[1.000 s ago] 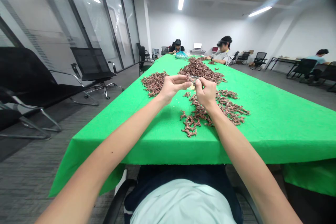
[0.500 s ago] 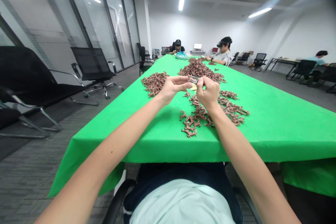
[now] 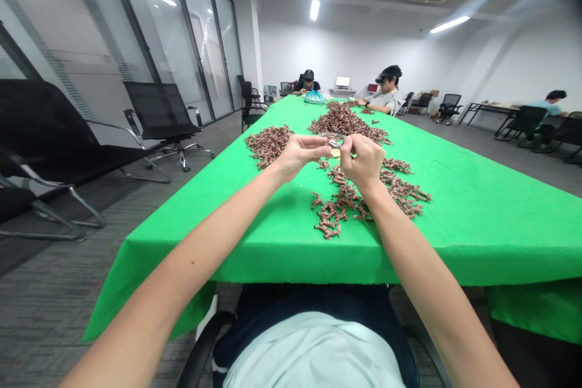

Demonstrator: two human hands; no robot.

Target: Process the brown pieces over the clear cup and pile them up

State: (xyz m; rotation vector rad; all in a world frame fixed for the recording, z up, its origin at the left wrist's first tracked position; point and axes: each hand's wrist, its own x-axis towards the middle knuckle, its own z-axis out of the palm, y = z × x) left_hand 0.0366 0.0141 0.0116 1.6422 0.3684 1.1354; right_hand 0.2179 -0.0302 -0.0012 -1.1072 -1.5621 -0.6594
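Note:
My left hand [image 3: 301, 154] is closed in a pinch, its fingertips almost touching my right hand. What it pinches is mostly covered; it appears to be a small brown figurine like those on the table. My right hand [image 3: 362, 160] is closed around a small shiny metal tool [image 3: 334, 144], whose tip reaches toward my left fingertips; its exact kind is unclear. Under and around my hands lie loose brown figurines [image 3: 328, 218]. Just beneath the fingertips is a small yellowish thing [image 3: 335, 153], partly hidden, and a clear curved rim shows behind them.
A big heap of figurines [image 3: 345, 118] lies beyond my hands, with a smaller pile [image 3: 268, 144] to the left. The green cloth [image 3: 477, 194] covers the long table. Farther off are a blue plastic bag [image 3: 313, 96] and two people seated at the table. Chairs [image 3: 159, 112] stand at left.
The metal tool has tipped lower between my hands, and my right hand has turned slightly. The figurine that stuck up from my left fingertips is now mostly hidden.

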